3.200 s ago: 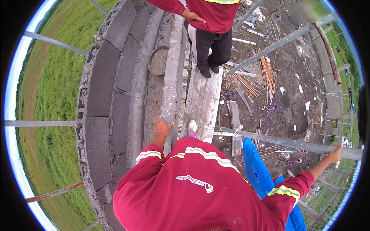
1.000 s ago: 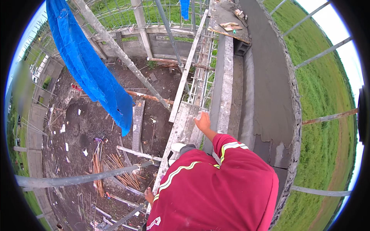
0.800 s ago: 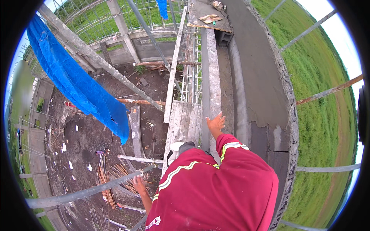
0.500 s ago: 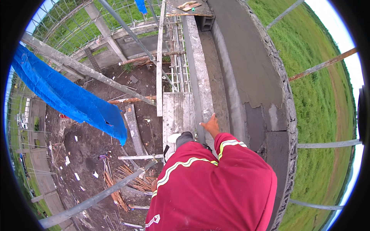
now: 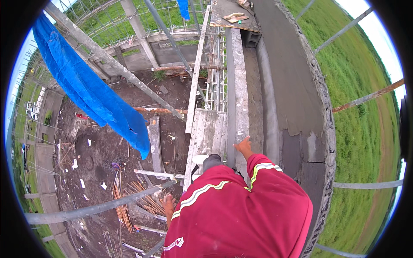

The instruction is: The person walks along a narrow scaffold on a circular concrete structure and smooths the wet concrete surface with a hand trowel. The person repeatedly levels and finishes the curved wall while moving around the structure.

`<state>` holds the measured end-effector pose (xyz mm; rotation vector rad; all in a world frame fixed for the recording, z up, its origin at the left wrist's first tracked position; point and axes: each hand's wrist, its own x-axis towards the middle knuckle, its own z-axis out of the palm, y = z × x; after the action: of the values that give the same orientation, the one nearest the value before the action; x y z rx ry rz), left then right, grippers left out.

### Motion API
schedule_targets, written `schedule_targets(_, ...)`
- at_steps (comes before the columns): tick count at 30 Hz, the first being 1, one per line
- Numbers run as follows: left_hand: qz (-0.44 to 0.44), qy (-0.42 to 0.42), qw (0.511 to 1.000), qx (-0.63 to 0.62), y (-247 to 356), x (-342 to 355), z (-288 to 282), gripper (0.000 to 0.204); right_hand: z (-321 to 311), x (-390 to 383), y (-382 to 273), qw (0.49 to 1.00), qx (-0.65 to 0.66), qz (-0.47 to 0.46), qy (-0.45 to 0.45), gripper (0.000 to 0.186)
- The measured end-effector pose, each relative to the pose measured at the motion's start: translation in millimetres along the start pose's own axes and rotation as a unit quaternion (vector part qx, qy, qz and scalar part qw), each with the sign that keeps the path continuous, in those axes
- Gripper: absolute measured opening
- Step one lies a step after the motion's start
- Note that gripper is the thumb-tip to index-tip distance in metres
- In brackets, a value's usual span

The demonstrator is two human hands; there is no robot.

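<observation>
My right hand [image 5: 244, 147], in a red sleeve with a reflective band, is stretched out over the narrow concrete ledge [image 5: 241, 86]. Its fingers are apart and nothing is in them; whether it touches the ledge I cannot tell. At my left side, my left hand [image 5: 168, 204] shows bare, with fingers spread, close to a grey steel scaffold tube [image 5: 99, 211]. Below me a shoe [image 5: 199, 159] stands on the worn scaffold planks [image 5: 209, 129]. Past the channel beside the ledge runs a wall top with wet grey mortar [image 5: 286, 73].
A wooden hand float [image 5: 235, 17] lies on a board [image 5: 218, 9] ahead, above a concrete block [image 5: 250, 38]. A blue tarp [image 5: 92, 90] hangs at left over a drop to muddy ground [image 5: 97, 159]. Scaffold tubes cross both sides; grass [image 5: 361, 142] lies below at right.
The view has shifted, so the ledge and planks sit further right and lower. My left hand has come out more from beside the red jacket. My right hand stays over the ledge.
</observation>
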<state>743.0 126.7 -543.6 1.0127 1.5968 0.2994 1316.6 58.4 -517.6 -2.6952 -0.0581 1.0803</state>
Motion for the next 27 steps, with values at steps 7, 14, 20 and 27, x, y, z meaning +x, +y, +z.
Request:
schedule_targets(7,0.002,-0.058,0.994,-0.089,-21.6,4.9,15.0,0.042,0.7,21.4,-0.1,0.997,-0.039,0.027,-0.056,0.134)
schedule_targets(14,0.019,-0.014,0.999,0.047,-56.6,-1.5,18.5,0.036,-0.9,24.3,3.6,0.997,-0.026,0.009,-0.072,0.136)
schedule_targets(20,0.027,0.026,0.998,-0.052,-54.4,-4.0,22.3,0.033,-1.6,19.3,5.4,0.997,-0.018,-0.006,-0.069,0.138)
schedule_targets(27,0.034,0.049,0.994,-0.091,-55.5,3.3,21.9,0.036,-0.7,23.6,7.0,0.997,-0.036,-0.018,-0.062,0.143)
